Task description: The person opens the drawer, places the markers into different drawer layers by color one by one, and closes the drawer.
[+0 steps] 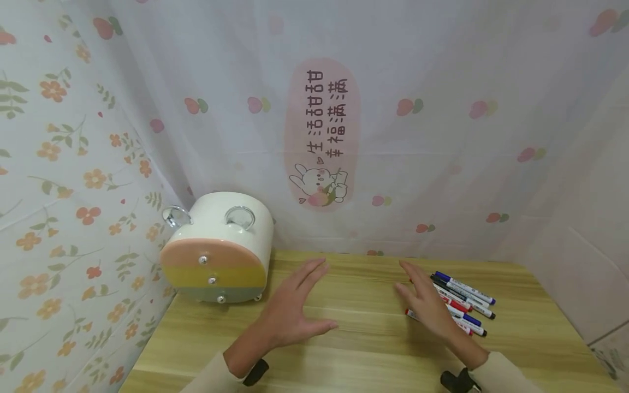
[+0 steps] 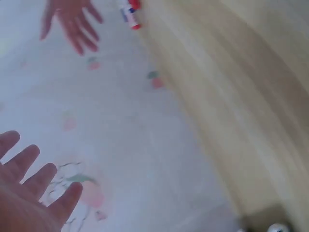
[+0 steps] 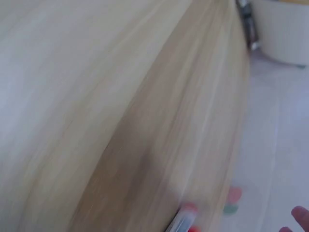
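Observation:
Both hands are held over the wooden table with nothing in them. My left hand (image 1: 290, 311), fingers extended and thumb apart, is right of a rounded white container (image 1: 236, 218) with peach, yellow and green front bands, small silver knobs and two silver loops on top. Near the right side, my right hand (image 1: 427, 303) has its fingers extended and overlaps a group of markers (image 1: 464, 292) in the head view. These have white barrels with blue, black and red caps. The left wrist view shows the spread left fingers (image 2: 36, 179) and, farther off, the right hand (image 2: 72, 21).
A pale curtain (image 1: 432, 153) printed with fruit, writing and a rabbit hangs along the table's back edge. On the left is a floral curtain (image 1: 73, 191). The wood-grain tabletop (image 1: 363, 311) extends between the hands, with a pale wall (image 1: 580, 245) at the right.

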`<state>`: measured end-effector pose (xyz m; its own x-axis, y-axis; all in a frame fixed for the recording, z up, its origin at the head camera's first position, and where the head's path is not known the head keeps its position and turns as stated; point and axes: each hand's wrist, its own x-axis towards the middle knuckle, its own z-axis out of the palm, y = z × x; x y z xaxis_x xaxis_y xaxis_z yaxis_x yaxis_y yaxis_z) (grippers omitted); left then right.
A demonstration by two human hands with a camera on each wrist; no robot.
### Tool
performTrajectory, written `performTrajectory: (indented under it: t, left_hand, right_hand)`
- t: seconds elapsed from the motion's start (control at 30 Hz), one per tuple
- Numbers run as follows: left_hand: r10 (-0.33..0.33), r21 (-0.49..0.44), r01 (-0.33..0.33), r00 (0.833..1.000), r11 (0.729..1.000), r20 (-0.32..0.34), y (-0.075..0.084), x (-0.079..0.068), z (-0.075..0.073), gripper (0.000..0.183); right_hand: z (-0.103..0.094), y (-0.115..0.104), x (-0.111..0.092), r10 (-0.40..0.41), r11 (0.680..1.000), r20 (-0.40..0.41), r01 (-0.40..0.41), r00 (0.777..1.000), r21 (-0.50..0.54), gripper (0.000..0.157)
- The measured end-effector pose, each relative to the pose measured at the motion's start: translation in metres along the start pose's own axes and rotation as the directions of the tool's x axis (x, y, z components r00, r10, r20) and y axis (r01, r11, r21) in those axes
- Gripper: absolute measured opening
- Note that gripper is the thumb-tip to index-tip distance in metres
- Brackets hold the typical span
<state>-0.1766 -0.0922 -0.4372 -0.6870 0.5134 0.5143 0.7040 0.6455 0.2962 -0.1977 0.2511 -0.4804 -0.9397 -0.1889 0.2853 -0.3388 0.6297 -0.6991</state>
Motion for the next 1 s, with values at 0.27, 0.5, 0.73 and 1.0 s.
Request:
performTrajectory:
  t: [0.27,0.5,0.73,1.0]
  left_hand:
    - [0.077,0.012,-0.077,0.954,0.997,-0.291,0.004,-0.001,-0.049,0.08]
    - [0.076,0.058,-0.055,0.875,0.997,-0.479,-0.016,-0.003,-0.091,0.063]
    - [0.03,0.125,0.065,0.766,0.99,-0.642,-0.044,-0.015,-0.125,0.065]
    - [-0.109,0.089,0.266,0.648,0.96,-0.754,-0.083,-0.039,-0.147,0.056]
  right_hand:
    - [0.027,-0.036,0.014,0.013,0.973,-0.003,-0.012,1.0,0.232,0.048]
    - [0.049,-0.058,0.026,0.032,0.933,0.031,-0.041,0.999,0.359,0.049]
    - [0.069,-0.079,0.036,0.032,0.918,0.027,-0.04,0.999,0.394,0.052]
    - [0.09,-0.097,0.046,0.019,0.91,0.041,-0.034,0.999,0.413,0.055]
